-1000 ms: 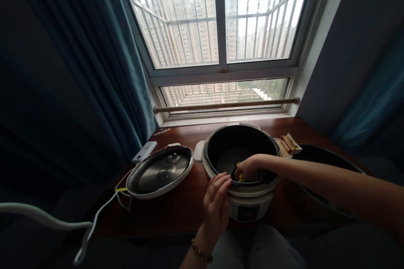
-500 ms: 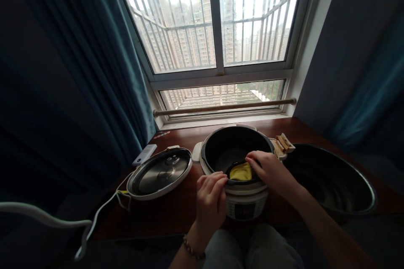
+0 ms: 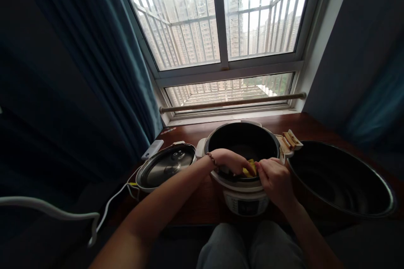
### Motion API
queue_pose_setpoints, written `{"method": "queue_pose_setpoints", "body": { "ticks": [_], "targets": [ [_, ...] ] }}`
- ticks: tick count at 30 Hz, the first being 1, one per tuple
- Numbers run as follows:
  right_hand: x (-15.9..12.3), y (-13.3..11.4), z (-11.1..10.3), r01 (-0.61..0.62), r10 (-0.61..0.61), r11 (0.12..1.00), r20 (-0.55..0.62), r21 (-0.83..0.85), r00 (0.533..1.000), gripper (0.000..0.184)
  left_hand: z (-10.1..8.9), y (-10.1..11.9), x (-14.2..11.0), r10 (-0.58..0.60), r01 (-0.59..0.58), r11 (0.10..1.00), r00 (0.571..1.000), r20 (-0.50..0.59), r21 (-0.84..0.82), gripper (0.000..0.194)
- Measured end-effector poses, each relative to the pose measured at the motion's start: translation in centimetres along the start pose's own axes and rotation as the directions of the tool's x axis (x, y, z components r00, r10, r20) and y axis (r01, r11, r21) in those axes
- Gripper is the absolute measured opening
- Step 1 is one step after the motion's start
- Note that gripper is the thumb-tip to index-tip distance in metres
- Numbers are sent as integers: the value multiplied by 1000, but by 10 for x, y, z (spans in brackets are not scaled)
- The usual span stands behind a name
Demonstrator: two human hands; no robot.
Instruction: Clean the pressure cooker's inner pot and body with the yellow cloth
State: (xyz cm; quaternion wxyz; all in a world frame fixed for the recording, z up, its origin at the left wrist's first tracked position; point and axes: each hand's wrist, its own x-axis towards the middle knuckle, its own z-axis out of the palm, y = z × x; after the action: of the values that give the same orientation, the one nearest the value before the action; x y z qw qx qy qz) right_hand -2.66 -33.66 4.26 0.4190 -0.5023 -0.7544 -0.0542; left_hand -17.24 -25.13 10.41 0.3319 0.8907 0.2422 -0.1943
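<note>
A yellow cloth [image 3: 251,169] lies bunched inside the front rim of a white electric cooker [image 3: 232,185] with a dark inner pot [image 3: 241,134]. My left hand [image 3: 232,161], wearing a beaded bracelet, reaches over the left rim into the pot, its bent fingers closed on the cloth. Beside it, my right hand [image 3: 275,179] is curled at the front right rim, thumb and fingers pinched at the cloth's right edge. The fingertips of both hands are partly hidden. The cooker's round lid [image 3: 170,166] rests upside down to the left, partly behind my left forearm.
A large dark basin [image 3: 341,176] stands to the right, close to the cooker's raised latch [image 3: 292,139]. At the left, a small white device [image 3: 152,149] sits behind the lid, near a white cable [image 3: 47,207]. A barred window [image 3: 261,12] rises behind the wooden table [image 3: 202,210].
My left hand has moved from the pot's front rim across and into the pot, onto the cloth. My right hand has shifted slightly right and down. The view has tilted a little.
</note>
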Motion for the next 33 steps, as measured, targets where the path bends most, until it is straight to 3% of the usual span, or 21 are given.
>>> {"method": "queue_pose_setpoints", "body": {
  "ticks": [3, 6, 8, 12, 16, 20, 27, 33],
  "targets": [
    [0, 0, 0, 15, -15, 1000, -10, 16, 1000, 31, -6, -6, 16, -86, 92, 996, 976, 202, -20, 39],
    [1, 0, 0, 18, -18, 999, -16, 30, 1000, 30, -9, -11, 18, -196, 176, 979, 949, 248, 99, 26],
    [2, 0, 0, 20, -19, 999, -19, 36, 1000, 30, -12, -19, 16, -279, 237, 947, 941, 190, 217, 23],
    [2, 1, 1, 24, -23, 999, -27, 46, 999, 29, -18, -45, 19, -377, 360, 834, 925, -45, 418, 38],
    [2, 1, 1, 38, -36, 998, -38, 48, 999, 28, -19, -73, 32, -207, 338, 753, 936, -285, 564, 44],
    [2, 1, 1, 42, -40, 998, -34, 49, 999, 28, -22, -86, 41, -125, 320, 711, 934, -335, 627, 31],
    [3, 1, 1, 35, -35, 998, -18, 44, 999, 28, -27, -70, 30, -200, 388, 669, 915, -350, 634, 25],
    [2, 1, 1, 26, -25, 999, -14, 37, 1000, 30, -16, -35, 14, -430, 529, 618, 847, -313, 582, 17]
  ]
}}
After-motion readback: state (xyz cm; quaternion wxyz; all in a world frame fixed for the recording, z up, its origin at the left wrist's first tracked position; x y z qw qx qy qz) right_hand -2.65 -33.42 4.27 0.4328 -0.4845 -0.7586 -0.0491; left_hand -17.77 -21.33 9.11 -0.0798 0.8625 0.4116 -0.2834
